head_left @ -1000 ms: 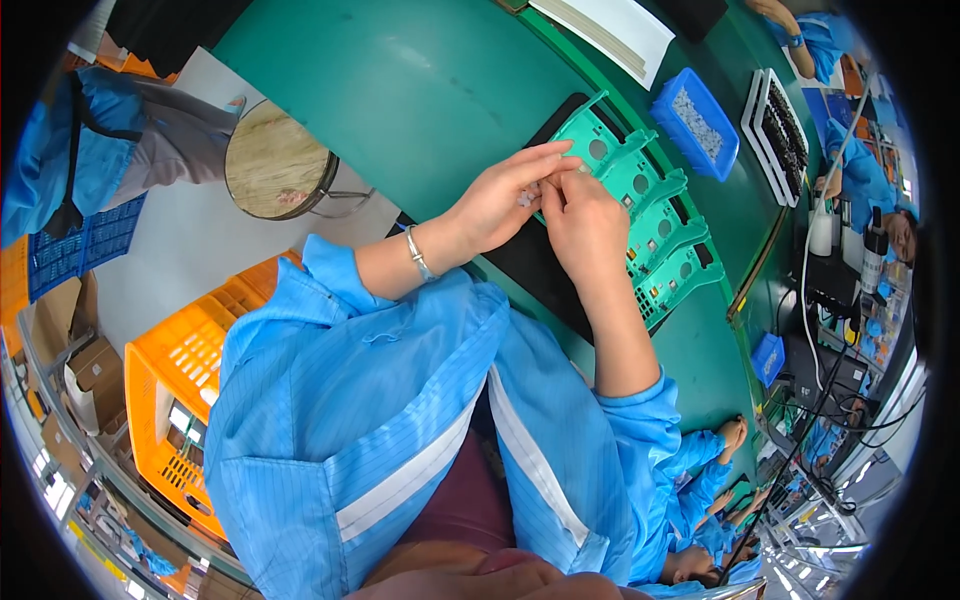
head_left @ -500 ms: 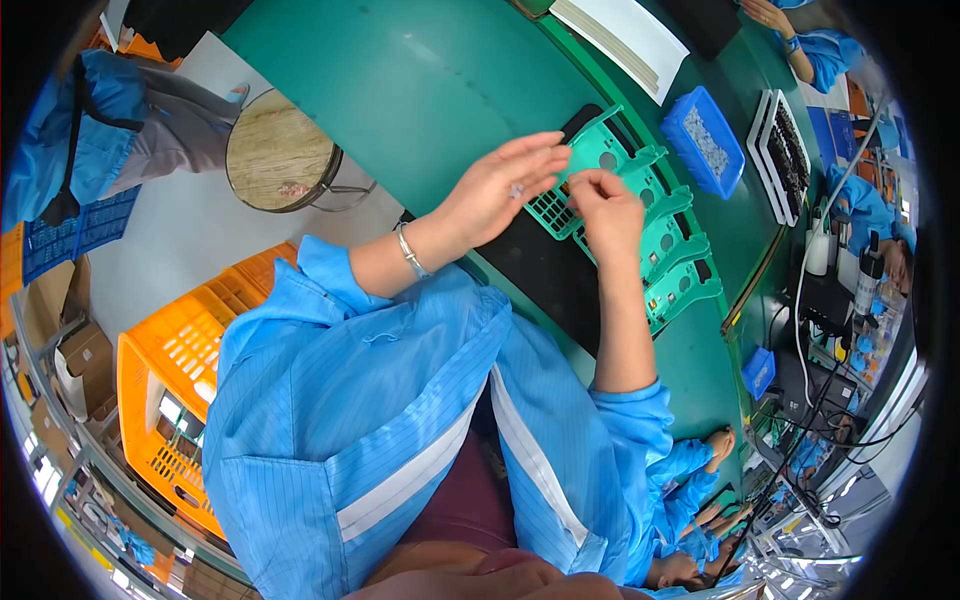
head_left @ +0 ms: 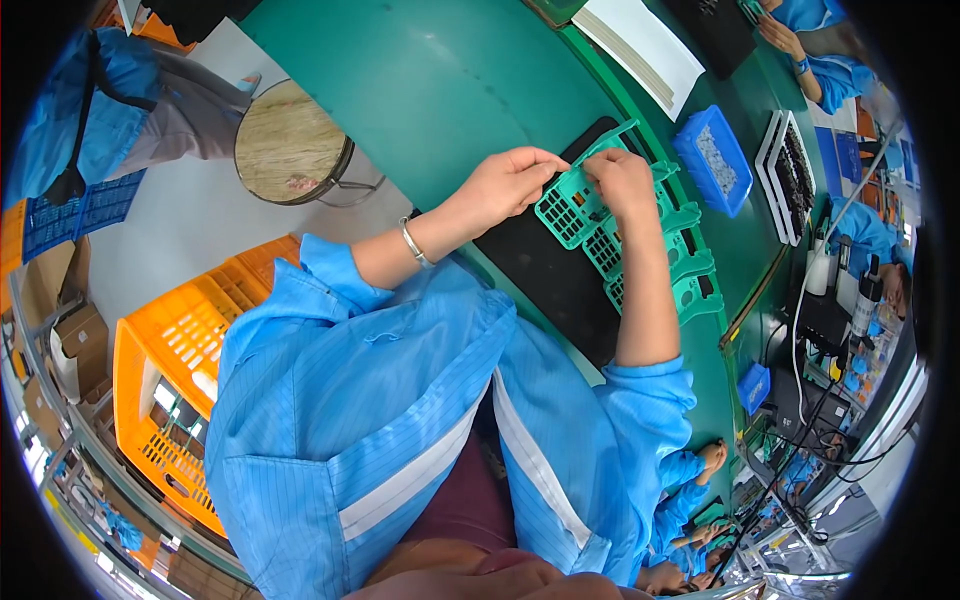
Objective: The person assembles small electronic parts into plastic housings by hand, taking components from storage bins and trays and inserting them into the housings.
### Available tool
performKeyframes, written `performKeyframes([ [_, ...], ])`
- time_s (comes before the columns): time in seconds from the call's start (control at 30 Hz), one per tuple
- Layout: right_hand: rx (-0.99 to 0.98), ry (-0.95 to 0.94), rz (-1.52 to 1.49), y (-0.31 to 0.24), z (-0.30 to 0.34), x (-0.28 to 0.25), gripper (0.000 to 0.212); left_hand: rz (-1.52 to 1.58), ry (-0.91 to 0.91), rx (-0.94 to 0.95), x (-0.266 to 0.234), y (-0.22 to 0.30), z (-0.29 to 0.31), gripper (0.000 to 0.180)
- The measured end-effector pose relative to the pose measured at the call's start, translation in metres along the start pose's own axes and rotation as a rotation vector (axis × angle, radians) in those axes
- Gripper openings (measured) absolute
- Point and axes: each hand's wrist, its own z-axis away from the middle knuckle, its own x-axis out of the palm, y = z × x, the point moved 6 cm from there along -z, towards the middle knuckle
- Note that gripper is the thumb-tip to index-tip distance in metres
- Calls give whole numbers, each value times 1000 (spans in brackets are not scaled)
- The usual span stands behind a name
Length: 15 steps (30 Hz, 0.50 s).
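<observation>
Several green plastic frames [head_left: 567, 214] with grid openings lie in an overlapping row on a black mat [head_left: 535, 275]. My left hand [head_left: 508, 186] is at the near-left corner of the end frame, thumb and fingertips pinched together at its edge. Whether they grip the frame or something small cannot be made out. My right hand [head_left: 622, 182] is above the same frame, its fingers bent down and pressed together over the inside. Anything between those fingertips is hidden.
A blue bin [head_left: 738, 190] of small pale pieces and white trays [head_left: 774, 190] of dark parts stand beyond the frames. White sheets [head_left: 640, 50] lie at the far edge. An orange crate [head_left: 150, 370] and a round stool [head_left: 290, 145] stand left; other people sit along the bench.
My left hand has gone from spread fingers to a pinch at the frame's edge. The right hand has shifted slightly right and toward the far side of the end frame.
</observation>
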Motion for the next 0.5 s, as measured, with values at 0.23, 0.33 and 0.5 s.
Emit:
performKeyframes([
  [0.23, 16, -138, 136, -7, -11, -2, 26, -337, -39, 160, -2, -7, -7, 22],
  [0.33, -8, -109, 199, -10, -10, -3, 25, -559, -14, 272, 4, -2, -6, 22],
  [0.5, -59, -67, 216, -10, 1, -4, 23, -901, -8, 319, 17, 13, 3, 23],
])
